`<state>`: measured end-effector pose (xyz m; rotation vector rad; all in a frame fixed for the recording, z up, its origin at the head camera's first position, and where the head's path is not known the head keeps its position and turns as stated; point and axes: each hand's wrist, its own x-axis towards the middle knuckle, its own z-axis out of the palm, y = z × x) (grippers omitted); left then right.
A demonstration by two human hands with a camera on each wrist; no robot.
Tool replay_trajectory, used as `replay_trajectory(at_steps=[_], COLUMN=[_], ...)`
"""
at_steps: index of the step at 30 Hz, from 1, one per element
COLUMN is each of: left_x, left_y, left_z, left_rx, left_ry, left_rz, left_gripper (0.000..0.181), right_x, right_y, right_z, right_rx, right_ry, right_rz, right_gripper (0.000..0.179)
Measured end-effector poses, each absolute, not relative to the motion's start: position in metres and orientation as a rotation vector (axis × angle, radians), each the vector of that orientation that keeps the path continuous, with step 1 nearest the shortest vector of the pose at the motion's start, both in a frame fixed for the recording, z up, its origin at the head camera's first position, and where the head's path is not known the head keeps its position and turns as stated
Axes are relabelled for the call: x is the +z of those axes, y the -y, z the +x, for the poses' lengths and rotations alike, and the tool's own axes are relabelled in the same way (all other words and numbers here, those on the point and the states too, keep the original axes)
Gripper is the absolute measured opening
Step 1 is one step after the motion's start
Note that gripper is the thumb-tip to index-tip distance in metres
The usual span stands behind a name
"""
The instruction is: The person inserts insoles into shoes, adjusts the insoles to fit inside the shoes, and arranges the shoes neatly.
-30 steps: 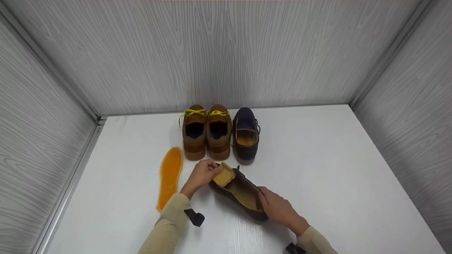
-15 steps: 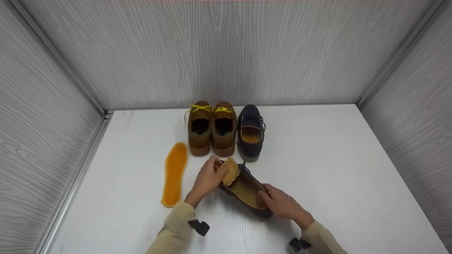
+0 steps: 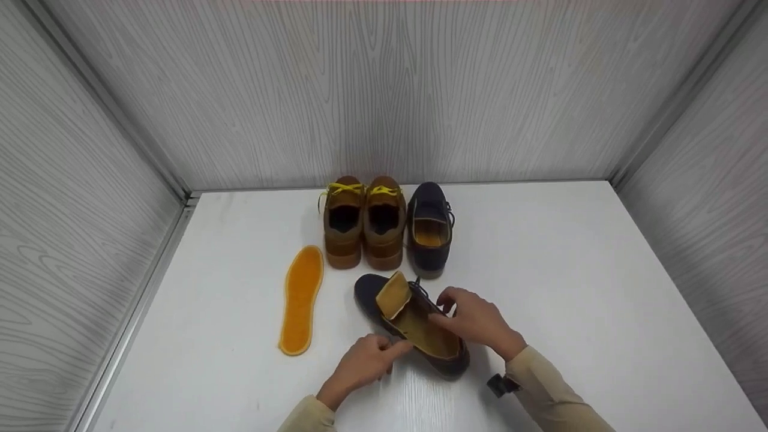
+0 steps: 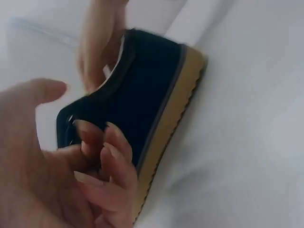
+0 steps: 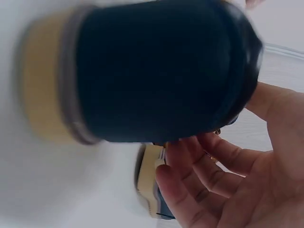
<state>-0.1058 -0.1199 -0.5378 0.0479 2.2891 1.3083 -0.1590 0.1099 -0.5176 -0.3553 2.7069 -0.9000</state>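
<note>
A dark blue shoe [image 3: 372,294] lies slantwise on the table, toe to the far left. Its tongue [image 3: 393,295] is folded up and forward, showing a tan lining. My right hand [image 3: 477,318] holds the shoe's right side, thumb inside the opening and fingers outside. Beside the near left edge is my left hand [image 3: 369,363], thumb toward the rim, fingers loosely bent and holding nothing. In the left wrist view the left hand [image 4: 61,166] hangs in front of the shoe's side [image 4: 147,90]. An orange insole [image 3: 302,300] lies flat to the left.
Behind stand a brown shoe [image 3: 343,246] and its mate [image 3: 384,246], both with yellow laces. Next to them is another dark blue shoe [image 3: 429,255]. Grey wood-patterned panels [image 3: 384,90] enclose the white table [image 3: 558,270] at the back and sides.
My left hand has let go of the tongue and moved back toward me beside the shoe. The tongue stays folded up. My right hand has shifted forward along the shoe's side.
</note>
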Motion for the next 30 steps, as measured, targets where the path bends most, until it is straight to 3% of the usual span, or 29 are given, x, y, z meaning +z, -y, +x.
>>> replay_trajectory(at_steps=[4, 14, 21, 30], left_x=[-0.542, -0.550, -0.536, -0.508], left_y=[0.104, 0.103, 0.129, 0.147], left_z=[-0.104, -0.109, -0.117, -0.139], left_rx=[1.277, 1.437, 1.542, 1.188], left_ry=[-2.404, -2.490, -2.320, -2.360], left_rz=[-0.004, 0.022, 0.265, 0.631], left_gripper=[0.055, 0.015, 0.019, 0.016], right_x=[-0.516, -0.528, -0.537, -0.530], right_y=[-0.103, -0.106, -0.101, -0.088], right_z=[-0.167, -0.164, -0.135, -0.100], right_rx=[-0.793, -1.110, -1.532, -1.861], right_ry=[-2.748, -2.594, -2.299, -2.154], right_rz=[-0.363, -0.450, -0.319, -0.146], right_gripper=[0.026, 0.009, 0.015, 0.029])
